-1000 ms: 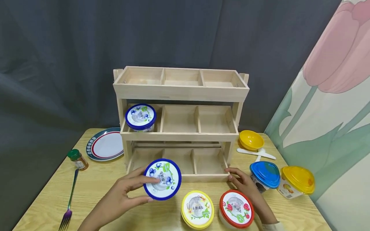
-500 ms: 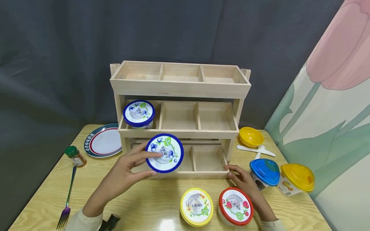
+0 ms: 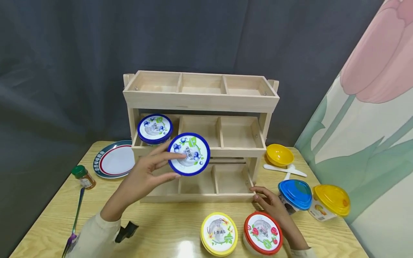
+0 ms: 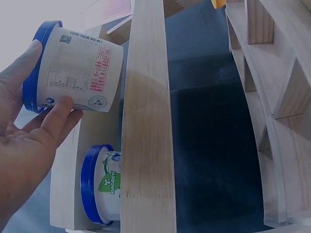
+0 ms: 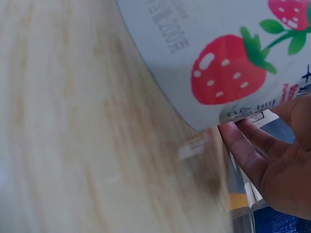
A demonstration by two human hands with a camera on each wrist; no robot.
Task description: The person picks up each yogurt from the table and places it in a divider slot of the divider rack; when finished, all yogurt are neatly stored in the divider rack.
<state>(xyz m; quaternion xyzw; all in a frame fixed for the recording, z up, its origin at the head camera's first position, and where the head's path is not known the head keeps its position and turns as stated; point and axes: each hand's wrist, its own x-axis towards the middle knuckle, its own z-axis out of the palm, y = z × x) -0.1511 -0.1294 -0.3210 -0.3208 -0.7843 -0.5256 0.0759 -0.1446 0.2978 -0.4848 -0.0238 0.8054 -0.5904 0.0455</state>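
My left hand (image 3: 146, 175) grips a round ice-cream tub (image 3: 197, 150) by its blue, blueberry-printed lid. It is held up before the middle tier of a wooden rack (image 3: 200, 102), lid toward the head camera. In the left wrist view the thumb lies on the lid of that tub (image 4: 80, 68), with fingers beneath its white side. A similar blue-lidded tub (image 3: 155, 129) sits in the middle tier's left compartment. My right hand (image 3: 274, 208) touches the bottom tier's right front corner. Near it stand a red-lidded strawberry tub (image 3: 263, 233) and a yellow-lidded tub (image 3: 219, 234).
At right are a blue-lidded container (image 3: 295, 194), a yellow-lidded one (image 3: 330, 200), a yellow bowl (image 3: 280, 155) and a white plastic knife (image 3: 285, 170). On the left lie a plate (image 3: 117, 161), a green-capped jar (image 3: 84, 176) and a fork (image 3: 77, 216).
My left hand has lifted the blueberry tub from in front of the bottom tier to the middle tier, slightly rightward. My right hand stays at the rack's corner.
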